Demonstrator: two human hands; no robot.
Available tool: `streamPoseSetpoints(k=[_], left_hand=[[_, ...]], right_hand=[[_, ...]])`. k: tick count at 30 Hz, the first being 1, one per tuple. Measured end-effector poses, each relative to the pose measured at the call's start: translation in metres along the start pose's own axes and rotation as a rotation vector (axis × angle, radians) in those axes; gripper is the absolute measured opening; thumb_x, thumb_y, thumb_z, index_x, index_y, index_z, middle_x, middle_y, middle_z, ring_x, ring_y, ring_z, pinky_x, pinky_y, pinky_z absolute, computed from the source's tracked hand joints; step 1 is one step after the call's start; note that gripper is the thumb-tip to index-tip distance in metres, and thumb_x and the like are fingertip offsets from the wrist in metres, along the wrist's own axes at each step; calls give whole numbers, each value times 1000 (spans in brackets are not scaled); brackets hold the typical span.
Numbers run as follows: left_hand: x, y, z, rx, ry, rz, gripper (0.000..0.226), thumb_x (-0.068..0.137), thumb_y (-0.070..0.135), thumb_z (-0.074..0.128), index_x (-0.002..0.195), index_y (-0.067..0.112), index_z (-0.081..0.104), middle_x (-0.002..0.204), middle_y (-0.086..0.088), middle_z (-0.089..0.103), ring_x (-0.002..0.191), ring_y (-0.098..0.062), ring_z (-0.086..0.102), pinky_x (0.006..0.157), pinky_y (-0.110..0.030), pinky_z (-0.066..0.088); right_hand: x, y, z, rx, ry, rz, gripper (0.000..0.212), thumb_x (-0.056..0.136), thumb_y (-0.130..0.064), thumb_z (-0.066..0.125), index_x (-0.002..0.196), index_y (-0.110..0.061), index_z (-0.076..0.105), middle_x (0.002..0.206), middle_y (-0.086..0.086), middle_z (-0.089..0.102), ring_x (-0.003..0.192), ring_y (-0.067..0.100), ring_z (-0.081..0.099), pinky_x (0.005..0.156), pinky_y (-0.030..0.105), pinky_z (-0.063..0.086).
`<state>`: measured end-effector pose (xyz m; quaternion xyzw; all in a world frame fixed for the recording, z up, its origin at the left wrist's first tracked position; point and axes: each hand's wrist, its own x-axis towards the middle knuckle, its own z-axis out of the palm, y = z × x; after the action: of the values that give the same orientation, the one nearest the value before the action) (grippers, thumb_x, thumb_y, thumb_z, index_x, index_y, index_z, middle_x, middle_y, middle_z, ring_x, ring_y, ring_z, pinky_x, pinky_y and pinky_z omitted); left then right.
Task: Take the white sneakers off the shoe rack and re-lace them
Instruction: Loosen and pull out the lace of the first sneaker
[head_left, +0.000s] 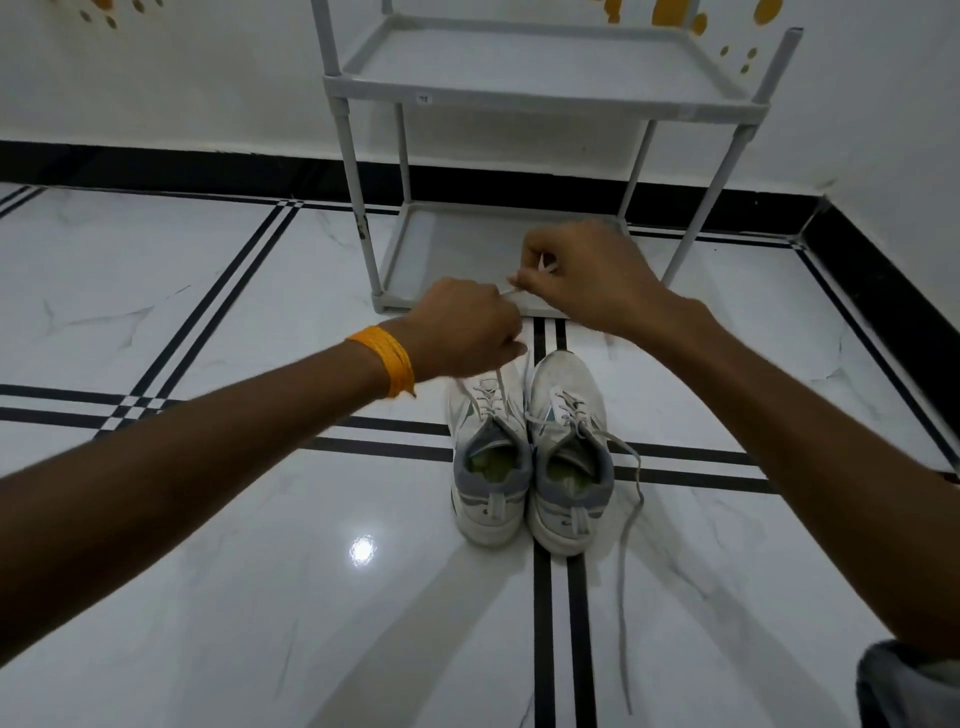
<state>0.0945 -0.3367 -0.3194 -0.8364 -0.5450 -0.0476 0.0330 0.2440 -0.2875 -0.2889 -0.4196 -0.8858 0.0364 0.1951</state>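
Above: both hands pinching one white flat lace over paired sneakers.
Left hand (467, 327), orange thread wristband (387, 364), fingers closed on the lace (511, 296); white mesh sneakers (530, 452) on glossy marble floor (208, 571); right hand (587, 275) pinching it, hiding part of the grey plastic rack (545, 93).

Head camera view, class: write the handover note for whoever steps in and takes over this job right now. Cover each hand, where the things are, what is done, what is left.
Left hand: closed on a lace rising from the left sneaker.
Right hand: pinching a lace end, raised in front of the shoe rack.
Both sneakers stand side by side on the floor, heels toward the person. The rack's visible shelves hold nothing.
Done: sneakers off the rack.
Left: finish the left sneaker. The right sneaker is untied; its loose lace trails across the floor.
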Motion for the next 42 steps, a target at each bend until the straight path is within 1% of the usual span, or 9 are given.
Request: streamPoseSetpoints(k=[4, 8, 12, 20, 24, 33, 37, 40, 42], left_hand=[[6, -4, -13, -1131, -212, -466, 28, 91, 33, 59, 72, 14, 59, 58, 4, 49, 49, -9, 43, 48, -20, 37], [-1, -6, -13, -1272, -205, -421, 23, 91, 26, 50, 78, 10, 61, 64, 2, 54, 56, -9, 49, 56, -22, 43], [-4, -13, -14, -1448, -143, -406, 21, 86, 22, 49, 90, 5, 61, 70, -1, 54, 62, -12, 47, 63, -25, 44], [-1, 0, 9, -994, 16, -323, 64, 69, 5, 79, 122, 13, 45, 101, -3, 56, 91, -20, 56, 78, -30, 55], [4, 3, 22, -510, 446, -241, 49, 73, -9, 60, 119, 3, 49, 75, 2, 52, 68, -25, 58, 54, -26, 47], [-16, -4, 30, -270, 608, -24, 22, 91, 27, 64, 90, 8, 52, 73, -8, 62, 59, -21, 54, 51, -32, 46], [-9, -2, 26, -736, 288, -419, 21, 90, 22, 62, 72, 12, 58, 61, 0, 53, 55, -13, 45, 49, -23, 35], [1, -11, 8, -1416, -272, -814, 27, 89, 18, 58, 63, 16, 52, 52, 5, 37, 44, -8, 30, 39, -16, 25], [5, -18, 5, -1598, -313, -869, 32, 88, 19, 57, 58, 18, 46, 49, 6, 34, 40, -7, 25, 33, -16, 22]], right_hand=[[-13, 5, 6, -181, -184, 44, 36, 79, -16, 69, 114, -22, 64, 115, 4, 55, 116, 27, 47, 92, 44, 42], [-27, -4, 15, 318, -231, 152, 26, 78, -28, 77, 78, -4, 68, 66, 5, 57, 58, 14, 48, 56, 29, 36], [-33, -3, 8, 587, -88, 288, 22, 86, -23, 67, 71, -7, 69, 59, 6, 59, 52, 11, 49, 50, 25, 37], [-13, -40, -33, 1121, -29, 279, 19, 96, -18, 55, 79, -10, 59, 66, 7, 63, 53, 16, 56, 45, 22, 42], [3, -48, -27, 1270, 81, 334, 16, 98, -16, 53, 90, -5, 62, 74, 10, 66, 62, 16, 64, 55, 23, 53], [5, 1, 30, 1919, 186, 933, 9, 94, 5, 50, 91, 6, 58, 99, 25, 65, 82, 29, 72, 67, 28, 63], [-7, 15, 58, 1701, -3, 1073, 7, 94, 3, 52, 94, 6, 58, 110, 29, 62, 93, 33, 70, 75, 34, 62], [-19, 10, 58, 1371, -11, 970, 8, 92, -5, 57, 95, 1, 61, 102, 22, 65, 91, 28, 69, 80, 31, 61], [-25, -1, 49, 1207, -18, 826, 16, 93, -14, 58, 102, -3, 63, 93, 12, 68, 80, 22, 69, 70, 28, 60]])
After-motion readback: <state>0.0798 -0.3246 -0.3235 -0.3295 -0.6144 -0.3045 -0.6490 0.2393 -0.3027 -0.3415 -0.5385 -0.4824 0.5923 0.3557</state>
